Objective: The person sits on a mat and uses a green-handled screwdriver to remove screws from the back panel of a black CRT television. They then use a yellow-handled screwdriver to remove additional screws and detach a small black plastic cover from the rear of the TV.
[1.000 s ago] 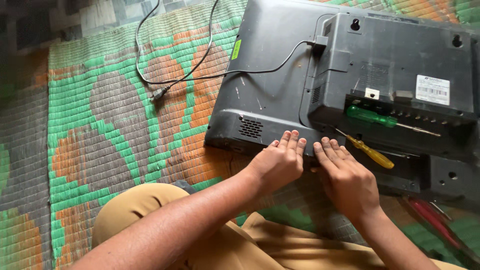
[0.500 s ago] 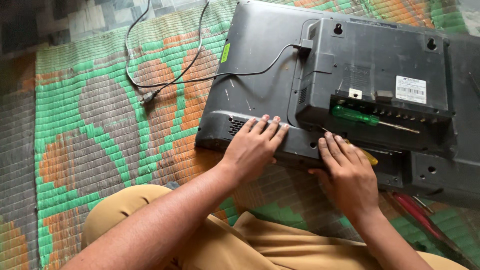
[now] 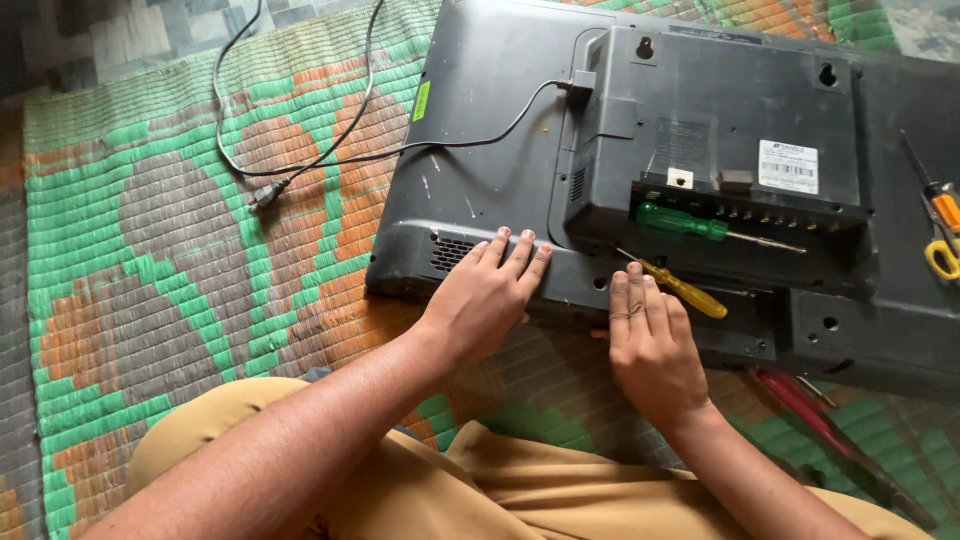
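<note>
Head view looks down on a dark grey television (image 3: 690, 180) lying face down on a woven mat (image 3: 150, 250), its back panel up and its near edge toward the person. Both hands rest on that near edge. The left hand (image 3: 485, 300) lies flat and open, palm down, fingers together and pointing away, their tips just beside a small vent grille (image 3: 450, 252) at the set's near left corner. The right hand (image 3: 650, 350) is also open and flat, palm down, fingers stretched onto the lower rim; it grips nothing. Just beyond its fingertips lies a yellow screwdriver (image 3: 685, 290), slanted, its handle toward the right and its tip up to the left; whether the fingertips touch it I cannot tell. Farther back, a green screwdriver (image 3: 685, 222) lies along a recessed row of ports under the raised rear housing, blade pointing right. A white label (image 3: 787, 166) sits on that housing.

A black cord (image 3: 470, 140) runs from the housing's left side across the panel and out onto the mat, where it loops and ends in a plug (image 3: 266, 195). At the right edge, on the set, lie orange and yellow tool handles (image 3: 940, 235). A red-handled tool (image 3: 800, 400) lies on the mat by the near right edge. The mat is green, orange and grey. The person's tan trousers (image 3: 450, 490) fill the bottom of the view.
</note>
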